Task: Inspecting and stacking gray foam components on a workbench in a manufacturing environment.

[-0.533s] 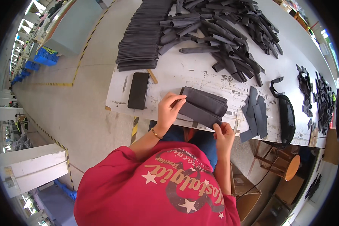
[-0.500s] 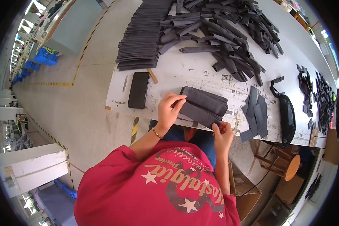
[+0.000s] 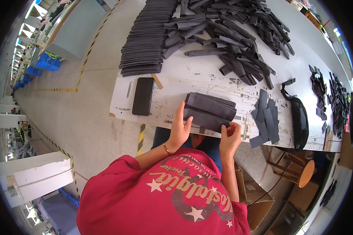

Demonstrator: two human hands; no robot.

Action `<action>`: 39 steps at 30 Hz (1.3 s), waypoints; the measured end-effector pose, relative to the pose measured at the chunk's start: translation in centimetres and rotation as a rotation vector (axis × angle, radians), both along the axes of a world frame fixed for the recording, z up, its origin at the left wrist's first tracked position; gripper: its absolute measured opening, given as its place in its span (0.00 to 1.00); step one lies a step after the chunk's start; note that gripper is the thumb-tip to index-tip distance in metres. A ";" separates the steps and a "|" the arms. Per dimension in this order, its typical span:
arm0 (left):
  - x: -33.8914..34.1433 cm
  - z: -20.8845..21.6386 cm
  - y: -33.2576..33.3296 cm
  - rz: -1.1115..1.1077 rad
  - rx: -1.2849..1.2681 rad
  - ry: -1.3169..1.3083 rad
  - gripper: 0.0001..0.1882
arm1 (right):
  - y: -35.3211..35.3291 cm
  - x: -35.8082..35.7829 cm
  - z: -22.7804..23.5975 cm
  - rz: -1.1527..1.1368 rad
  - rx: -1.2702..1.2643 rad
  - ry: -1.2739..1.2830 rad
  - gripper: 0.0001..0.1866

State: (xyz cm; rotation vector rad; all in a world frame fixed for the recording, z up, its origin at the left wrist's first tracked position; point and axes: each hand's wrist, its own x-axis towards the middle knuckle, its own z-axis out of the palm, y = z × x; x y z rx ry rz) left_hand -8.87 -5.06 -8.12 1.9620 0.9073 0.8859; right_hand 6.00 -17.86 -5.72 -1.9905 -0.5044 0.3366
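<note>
Two neat piles of dark grey fabric strips lie side by side near the table's front edge, the far pile (image 3: 211,102) and the near pile (image 3: 208,118). My left hand (image 3: 178,131) is at their left end, fingers stretched along the edge and thumb apart, its tip by the near pile's left corner. My right hand (image 3: 230,140) pinches the near pile's right front corner between thumb and fingers. How many layers it grips is hidden.
A long row of stacked dark strips (image 3: 143,43) and a heap of loose fabric tubes (image 3: 239,39) fill the back. A black phone (image 3: 143,96) lies left. Flat loose strips (image 3: 266,119) and a black mesh pouch (image 3: 299,123) are right. A wooden stool (image 3: 305,173) stands below.
My left hand has come away from the far pile's left end, moved nearer and opened its fingers. My right hand stays at the near pile's right corner.
</note>
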 end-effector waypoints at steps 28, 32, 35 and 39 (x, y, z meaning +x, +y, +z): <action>17.3 -0.6 24.0 -0.110 0.430 0.521 0.06 | 4.4 17.5 -2.1 0.098 -0.983 -0.787 0.10; 15.6 1.9 22.1 -0.066 0.515 0.457 0.05 | 4.1 17.4 -2.5 0.046 -0.981 -0.832 0.09; 14.0 3.6 20.3 -0.054 0.390 0.428 0.06 | 3.5 16.8 -1.1 -0.095 -0.785 -0.912 0.06; 11.3 2.2 18.8 -0.116 -0.262 -0.011 0.10 | 3.8 15.2 0.8 -0.146 -0.167 -0.823 0.05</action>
